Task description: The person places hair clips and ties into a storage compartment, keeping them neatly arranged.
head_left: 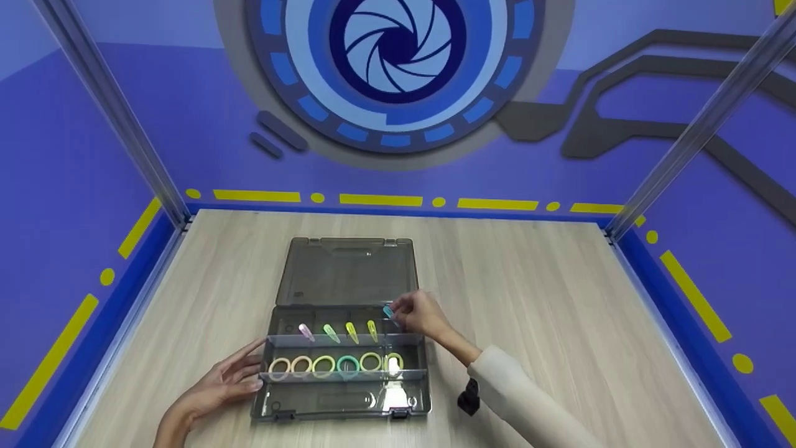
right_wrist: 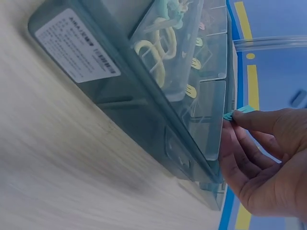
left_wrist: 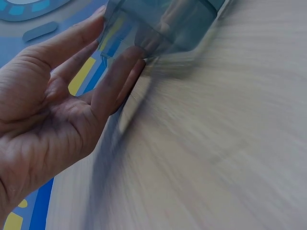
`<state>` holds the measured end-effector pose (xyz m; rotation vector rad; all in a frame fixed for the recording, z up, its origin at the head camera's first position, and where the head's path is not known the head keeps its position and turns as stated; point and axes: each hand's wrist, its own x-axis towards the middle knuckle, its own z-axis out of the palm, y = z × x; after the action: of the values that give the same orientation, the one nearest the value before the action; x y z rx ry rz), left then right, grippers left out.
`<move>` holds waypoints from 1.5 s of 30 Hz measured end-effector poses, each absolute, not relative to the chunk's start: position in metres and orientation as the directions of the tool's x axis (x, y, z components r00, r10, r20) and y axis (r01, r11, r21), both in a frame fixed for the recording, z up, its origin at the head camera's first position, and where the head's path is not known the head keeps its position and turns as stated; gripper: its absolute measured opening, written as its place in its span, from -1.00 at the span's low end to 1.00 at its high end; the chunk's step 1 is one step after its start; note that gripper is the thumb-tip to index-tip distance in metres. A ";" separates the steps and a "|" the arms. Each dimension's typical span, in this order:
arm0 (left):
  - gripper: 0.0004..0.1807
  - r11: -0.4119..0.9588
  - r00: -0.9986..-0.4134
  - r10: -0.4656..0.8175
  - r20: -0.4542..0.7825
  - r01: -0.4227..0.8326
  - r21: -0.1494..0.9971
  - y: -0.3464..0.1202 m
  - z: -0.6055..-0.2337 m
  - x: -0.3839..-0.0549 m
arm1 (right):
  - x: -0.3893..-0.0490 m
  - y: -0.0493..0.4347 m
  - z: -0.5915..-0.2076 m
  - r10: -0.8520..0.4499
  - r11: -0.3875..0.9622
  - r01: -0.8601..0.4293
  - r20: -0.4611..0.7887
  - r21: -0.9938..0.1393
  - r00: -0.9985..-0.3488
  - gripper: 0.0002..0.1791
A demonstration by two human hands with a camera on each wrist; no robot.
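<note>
A smoky clear compartment box (head_left: 342, 398) lies on the table with its lid tipped back. Between thumb and fingers my right hand (head_left: 420, 314) pinches a teal hair clip (right_wrist: 239, 113) at the right end of the box's back row. Pink, green and yellow hair clips (head_left: 351, 333) line that row's divider. In the middle row stand several pastel hair ties (head_left: 324, 366), in pink, yellow and teal. My left hand (head_left: 227, 381) touches the box's left side, fingers extended along its wall; in the left wrist view the fingertips (left_wrist: 122, 60) rest against the box.
The opened lid (head_left: 348, 270) lies behind the box. A small black object (head_left: 469, 398) is on the table right of the box, by the right sleeve (head_left: 528, 398). Blue walls (head_left: 124, 186) with metal posts surround the wooden table (head_left: 528, 280).
</note>
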<state>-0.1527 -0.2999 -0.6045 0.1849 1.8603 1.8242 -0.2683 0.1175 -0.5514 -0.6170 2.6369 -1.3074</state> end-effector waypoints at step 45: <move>-0.08 0.090 -0.865 0.428 -0.263 -0.248 0.964 -0.299 -0.606 -0.153 | -0.269 0.104 -0.568 -0.389 0.834 -0.372 0.045 -0.408 -0.920 -0.84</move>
<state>-0.1528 -0.2990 -0.6059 0.1755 1.8882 1.8261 -0.2689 0.1040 -0.5675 -0.6168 2.9694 -0.6483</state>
